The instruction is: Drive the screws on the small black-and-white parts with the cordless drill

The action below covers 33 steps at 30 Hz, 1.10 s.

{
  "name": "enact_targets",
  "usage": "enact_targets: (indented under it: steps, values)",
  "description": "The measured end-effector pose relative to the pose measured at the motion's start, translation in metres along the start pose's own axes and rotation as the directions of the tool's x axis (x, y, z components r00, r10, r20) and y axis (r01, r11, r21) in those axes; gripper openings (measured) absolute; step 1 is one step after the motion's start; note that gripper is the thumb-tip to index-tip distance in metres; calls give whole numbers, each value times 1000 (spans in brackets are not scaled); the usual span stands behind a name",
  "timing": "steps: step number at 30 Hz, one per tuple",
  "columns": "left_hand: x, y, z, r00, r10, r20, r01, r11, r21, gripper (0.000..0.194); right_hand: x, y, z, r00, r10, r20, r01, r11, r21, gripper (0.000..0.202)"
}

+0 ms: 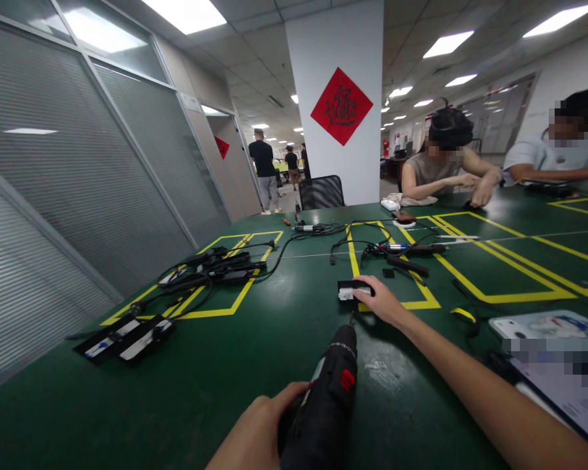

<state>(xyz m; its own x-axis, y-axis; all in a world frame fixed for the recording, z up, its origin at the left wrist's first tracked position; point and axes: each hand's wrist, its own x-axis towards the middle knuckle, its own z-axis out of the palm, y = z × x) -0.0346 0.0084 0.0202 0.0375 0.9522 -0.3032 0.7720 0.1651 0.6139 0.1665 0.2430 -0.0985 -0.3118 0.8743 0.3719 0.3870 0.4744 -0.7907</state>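
My left hand (262, 427) is wrapped around a black cordless drill (330, 385) with a red switch on its side. The drill points forward, and its thin bit ends just short of a small black box-shaped piece (343, 285) with a white part inside. Fingers and thumb of my right hand (379, 299) grip the right end of that piece on the green table (274, 365); they hide part of it. Whether the bit touches the piece I cannot tell. Beyond my right hand lie a small black block (388, 273) and a long black bar (408, 266).
Black cables and adapters (225, 267) are heaped at left, near two flat black pieces with white strips (127, 338). A pen-shaped electric screwdriver (406, 249) lies behind my right hand. A phone (553, 326) is at right. Two people sit across the table; others stand farther back.
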Motion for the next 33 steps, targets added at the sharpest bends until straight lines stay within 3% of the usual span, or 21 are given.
enact_targets:
  steps: [4,7,9,11,14,16,20,23,25,27,30,33]
  values:
    - [7,-6,4,1000,-11,-10,12,999,34,56,1,1,0,1000,-9,2,9,1000,10,42]
    - [9,-10,9,999,14,-43,-12,999,43,58,-2,-5,-2,995,-33,-94,31,999,-22,44]
    - [10,-13,11,997,34,-63,-31,998,58,61,-7,-12,-5,972,-110,-209,90,990,-105,40]
    - [12,-15,12,997,25,-75,-20,998,59,54,-14,-23,-7,938,-241,-248,186,956,-225,37]
    - [14,-15,13,997,-16,-81,19,999,36,41,-27,-38,-6,911,-406,-74,360,869,-339,37]
    - [13,-13,12,995,-27,-95,31,999,45,40,-31,-45,-2,897,-442,-9,405,829,-385,41]
    - [9,-7,11,994,9,-105,0,997,83,43,-32,-46,4,885,-466,6,420,792,-444,37]
    - [5,-3,10,996,77,-39,-74,995,68,46,-30,-40,2,888,-459,10,414,791,-450,34]
    - [3,-2,11,994,112,4,-112,990,84,52,-29,-34,-3,898,-437,-44,375,815,-441,33]
    - [2,-3,13,992,122,28,-125,980,153,61,-26,-26,-8,905,-380,-192,278,869,-409,30]
    - [4,-5,22,990,136,42,-143,948,286,65,-22,-12,-17,879,-257,-401,138,943,-302,26]
    - [8,-6,35,976,197,88,-216,911,352,63,-19,1,-22,846,-162,-507,76,980,-185,26]
